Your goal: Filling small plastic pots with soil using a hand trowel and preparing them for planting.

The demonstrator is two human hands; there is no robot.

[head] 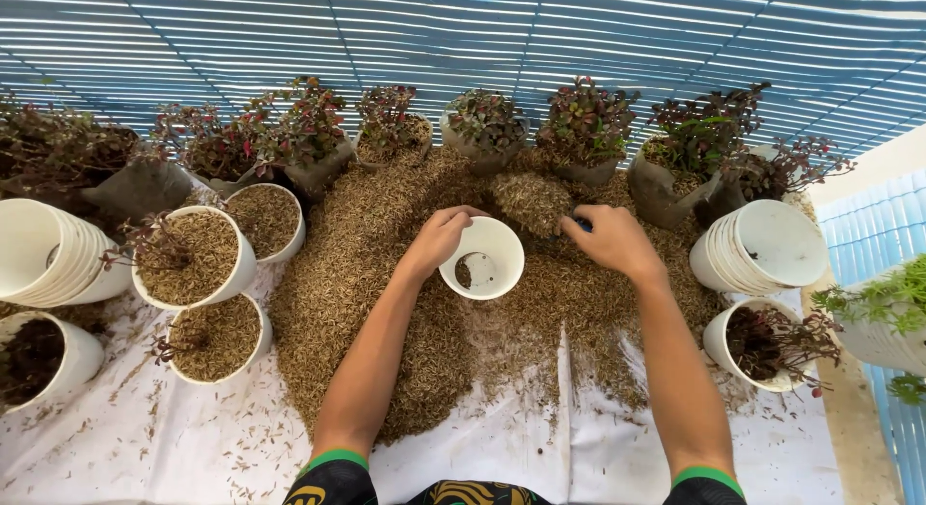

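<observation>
My left hand (436,239) grips the rim of a white plastic pot (482,259), tilted so its nearly empty inside faces me, with a little husk at the bottom. My right hand (610,239) holds a blue-handled scoop (530,202) heaped with brown rice husk just beyond the pot's far rim. Both hands work over a large pile of husk (386,302) spread on a white sheet (193,437).
Three white pots filled with husk (188,259) stand at the left, beside a stack of empty white pots (48,254). Another stack (762,246) and a planted pot (762,343) sit at the right. Several red-leaved plants in grey bags (588,129) line the back.
</observation>
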